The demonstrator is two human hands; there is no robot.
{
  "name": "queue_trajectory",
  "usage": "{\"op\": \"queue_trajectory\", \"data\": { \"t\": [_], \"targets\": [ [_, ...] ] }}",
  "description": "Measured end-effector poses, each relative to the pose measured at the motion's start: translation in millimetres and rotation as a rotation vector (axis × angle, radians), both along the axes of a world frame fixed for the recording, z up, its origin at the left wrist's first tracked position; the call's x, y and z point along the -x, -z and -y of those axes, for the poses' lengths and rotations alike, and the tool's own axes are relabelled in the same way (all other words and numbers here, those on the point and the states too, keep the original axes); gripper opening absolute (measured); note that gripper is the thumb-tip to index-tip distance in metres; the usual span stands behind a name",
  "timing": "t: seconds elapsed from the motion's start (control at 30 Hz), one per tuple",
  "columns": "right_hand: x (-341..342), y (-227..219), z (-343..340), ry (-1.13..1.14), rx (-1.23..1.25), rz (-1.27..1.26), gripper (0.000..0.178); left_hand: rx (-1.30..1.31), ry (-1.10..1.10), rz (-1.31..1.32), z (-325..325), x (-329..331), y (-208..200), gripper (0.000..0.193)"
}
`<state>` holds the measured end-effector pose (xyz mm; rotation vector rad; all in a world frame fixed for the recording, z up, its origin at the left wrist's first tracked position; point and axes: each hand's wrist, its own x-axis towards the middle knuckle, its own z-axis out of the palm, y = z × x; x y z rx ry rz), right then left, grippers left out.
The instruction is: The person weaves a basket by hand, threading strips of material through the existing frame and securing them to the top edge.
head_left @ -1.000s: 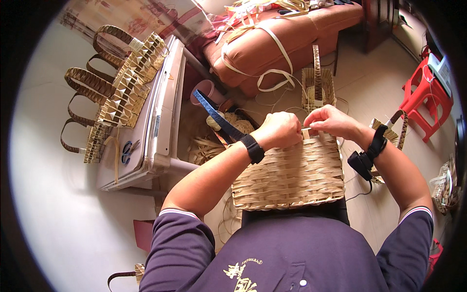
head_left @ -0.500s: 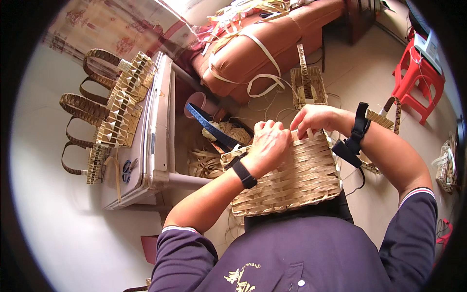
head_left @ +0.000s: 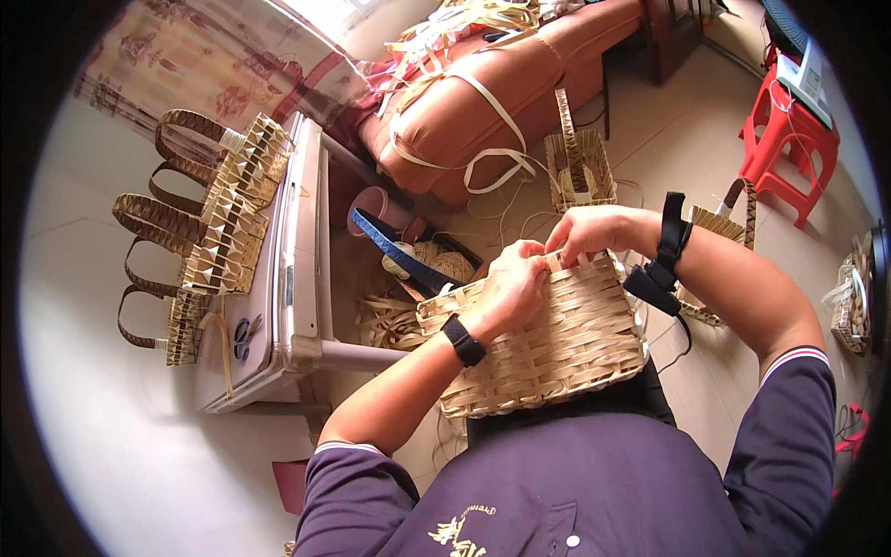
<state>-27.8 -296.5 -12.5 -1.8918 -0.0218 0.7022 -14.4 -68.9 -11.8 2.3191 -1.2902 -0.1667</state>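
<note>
A pale woven basket rests tilted on my lap, its broad plaited side toward me. At its far edge my left hand lies against the weave, fingers curled over the rim. Right beside it, my right hand bends down with thumb and fingers pinched at the same rim; whether a single strip is between them is too small to tell. Both wrists wear black straps. Past the basket's left corner stand a blue band-like handle and a ball of pale cord.
Several handled baskets line the table at left, near scissors. Ahead are a brown covered seat with loose strips, a pink bucket and a small basket. A red stool stands at right.
My left hand has shifted slightly down, its fingers now closer to the right hand. The right hand stays at the rim, and the basket has tilted a little.
</note>
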Motion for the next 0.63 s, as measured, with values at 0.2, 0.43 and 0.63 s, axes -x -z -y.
{"op": "queue_trajectory", "data": {
  "t": [0.2,0.43,0.63],
  "targets": [
    [3,-10,1,-0.068,0.1,0.02,0.053,0.029,-0.029,-0.082,-1,-2,-3,0.016],
    [3,9,8,0.142,-0.194,-0.06,0.056,0.099,0.004,0.187,-3,-2,-37,0.014],
    [-5,3,17,0.079,-0.425,-0.196,0.066,0.024,0.053,0.194,14,-4,-55,0.014]
  ]
}}
